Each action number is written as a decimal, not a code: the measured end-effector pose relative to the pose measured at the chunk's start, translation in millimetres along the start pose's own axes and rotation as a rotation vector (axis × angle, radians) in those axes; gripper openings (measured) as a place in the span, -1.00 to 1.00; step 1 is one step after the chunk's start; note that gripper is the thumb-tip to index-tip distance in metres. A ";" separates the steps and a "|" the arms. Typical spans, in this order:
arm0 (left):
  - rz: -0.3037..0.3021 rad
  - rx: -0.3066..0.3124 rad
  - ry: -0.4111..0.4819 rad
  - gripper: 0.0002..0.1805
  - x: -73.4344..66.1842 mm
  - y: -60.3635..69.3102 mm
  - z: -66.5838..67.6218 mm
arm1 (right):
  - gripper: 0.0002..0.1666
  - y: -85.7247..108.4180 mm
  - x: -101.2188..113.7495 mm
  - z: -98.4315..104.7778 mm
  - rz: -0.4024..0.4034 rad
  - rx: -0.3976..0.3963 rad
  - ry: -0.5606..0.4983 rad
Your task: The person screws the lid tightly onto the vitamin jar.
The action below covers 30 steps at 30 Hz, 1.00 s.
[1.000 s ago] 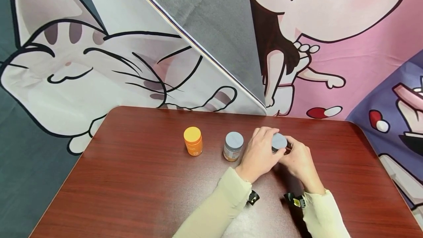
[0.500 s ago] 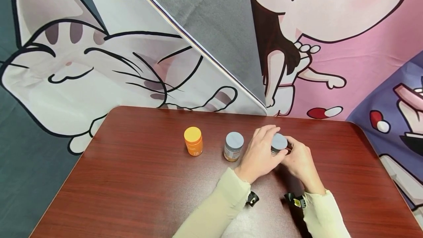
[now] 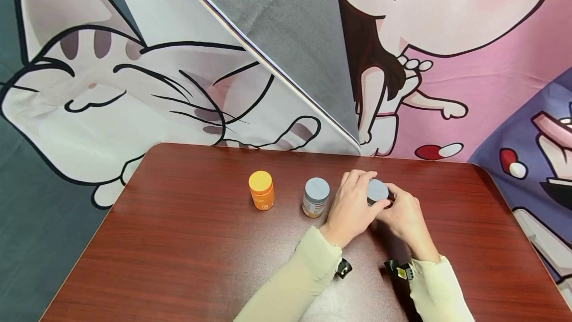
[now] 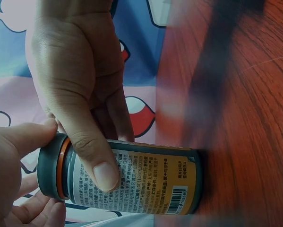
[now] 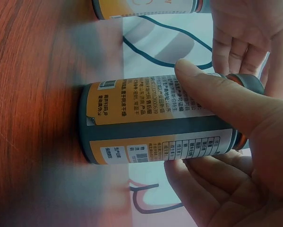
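Note:
A supplement bottle (image 5: 150,123) with an orange and white printed label stands upright on the table between both hands. My right hand (image 3: 404,217) grips its body, the thumb lying across the label in both wrist views. At the top, my left hand (image 3: 352,208) holds the grey cap (image 4: 51,165) between thumb and fingers. An orange band shows between cap and body in the left wrist view. To the left stands a second grey-capped bottle (image 3: 315,198), close to the left hand. Farther left is an orange bottle (image 3: 261,192) with a yellow lid. Neither is touched.
The reddish-brown wooden table (image 3: 178,242) extends to both sides of the hands. Its far edge meets a printed cartoon backdrop (image 3: 134,88). Each wrist wears a black strap-on camera.
The left hand's thumb has shifted slightly to the right around the cap. The right hand and the other two bottles stay where they were.

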<state>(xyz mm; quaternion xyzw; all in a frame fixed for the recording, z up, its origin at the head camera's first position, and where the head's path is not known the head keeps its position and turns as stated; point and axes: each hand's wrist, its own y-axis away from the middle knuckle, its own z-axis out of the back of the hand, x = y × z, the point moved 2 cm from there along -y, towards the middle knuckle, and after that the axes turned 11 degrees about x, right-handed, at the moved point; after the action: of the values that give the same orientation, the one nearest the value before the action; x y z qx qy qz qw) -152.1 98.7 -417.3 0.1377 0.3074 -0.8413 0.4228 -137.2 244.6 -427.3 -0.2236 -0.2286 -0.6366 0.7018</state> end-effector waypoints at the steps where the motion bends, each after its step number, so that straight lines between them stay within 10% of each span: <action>1: -0.005 0.006 0.001 -0.35 0.0 -0.1 0.1 | -0.47 -0.1 -0.1 -0.1 -0.001 0.004 0.002; 21: -0.024 0.157 0.150 -0.38 3.7 3.1 1.0 | -0.48 -0.7 -0.7 -1.5 -0.006 0.007 0.002; 30: 0.027 -0.003 0.085 -0.28 1.1 4.8 -2.7 | -0.51 -0.4 -1.4 -1.5 0.005 -0.011 0.017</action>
<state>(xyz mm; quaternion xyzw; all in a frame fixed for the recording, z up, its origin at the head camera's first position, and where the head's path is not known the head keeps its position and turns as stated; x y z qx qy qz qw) -149.0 97.5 -421.8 0.1771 0.3245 -0.8285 0.4207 -137.7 244.8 -429.4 -0.2225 -0.2185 -0.6378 0.7042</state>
